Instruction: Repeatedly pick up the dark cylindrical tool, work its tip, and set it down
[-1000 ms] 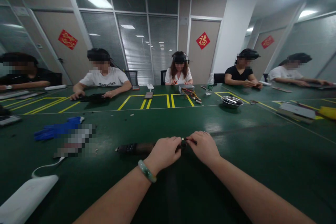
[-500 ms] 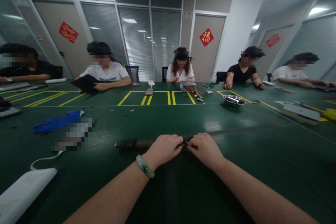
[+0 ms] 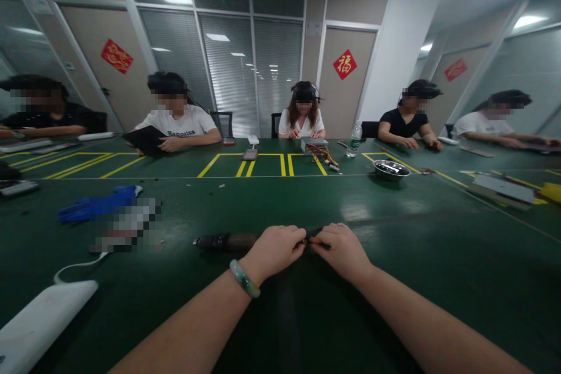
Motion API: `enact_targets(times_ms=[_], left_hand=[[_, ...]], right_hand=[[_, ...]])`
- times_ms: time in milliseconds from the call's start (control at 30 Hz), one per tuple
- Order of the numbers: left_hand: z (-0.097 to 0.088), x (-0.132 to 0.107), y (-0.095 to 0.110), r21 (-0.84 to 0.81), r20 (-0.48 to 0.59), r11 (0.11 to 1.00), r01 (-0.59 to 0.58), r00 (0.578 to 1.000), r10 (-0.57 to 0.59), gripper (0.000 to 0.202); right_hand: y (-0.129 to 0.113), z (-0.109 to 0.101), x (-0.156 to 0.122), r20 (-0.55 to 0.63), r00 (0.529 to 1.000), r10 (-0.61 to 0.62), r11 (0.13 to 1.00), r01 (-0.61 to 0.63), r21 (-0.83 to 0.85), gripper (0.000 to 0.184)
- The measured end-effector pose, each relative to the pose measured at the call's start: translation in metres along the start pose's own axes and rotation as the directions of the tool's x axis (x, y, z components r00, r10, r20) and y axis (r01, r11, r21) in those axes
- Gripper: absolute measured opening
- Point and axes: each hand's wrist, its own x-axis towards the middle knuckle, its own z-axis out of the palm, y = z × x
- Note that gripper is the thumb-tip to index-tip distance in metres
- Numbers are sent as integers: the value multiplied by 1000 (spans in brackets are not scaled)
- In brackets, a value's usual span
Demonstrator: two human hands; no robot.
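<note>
A dark, straight electric screwdriver [image 3: 239, 242] lies low over the green table, its metal tip pointing left. My left hand [image 3: 278, 248], with a jade bangle on the wrist, is closed around its rear part. Close beside it, my right hand [image 3: 344, 250] has its fingers pinched at the tool's tail end. Between the two sets of fingertips a small brassy spot shows. The fingers cover most of that end, so its details are hidden.
To the left lie blue gloves [image 3: 103, 204], a blurred-out phone and a white power bank [image 3: 50, 321] with a cable. A metal bowl [image 3: 391, 169], water bottle [image 3: 353, 140] and power supply with wires [image 3: 313, 144] stand farther off. Several people sit opposite.
Both hands keep nearly the same hold and place. The view has shifted very slightly. Across the table, the person in black at the right has moved a hand.
</note>
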Motion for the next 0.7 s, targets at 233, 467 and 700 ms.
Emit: enact_targets(times_ms=[233, 467, 700], left_hand=[[1, 2, 2, 10, 20, 1000, 24, 1000, -24, 8], [0, 1, 2, -32, 22, 998, 52, 998, -51, 10], [2, 0, 0, -49, 12, 998, 36, 999, -36, 9]], right_hand=[[2, 1, 4, 23, 998, -63, 991, 65, -120, 3], [5, 2, 7, 49, 993, -106, 976, 114, -188, 8], [4, -1, 6, 41, 993, -111, 972, 118, -204, 8]])
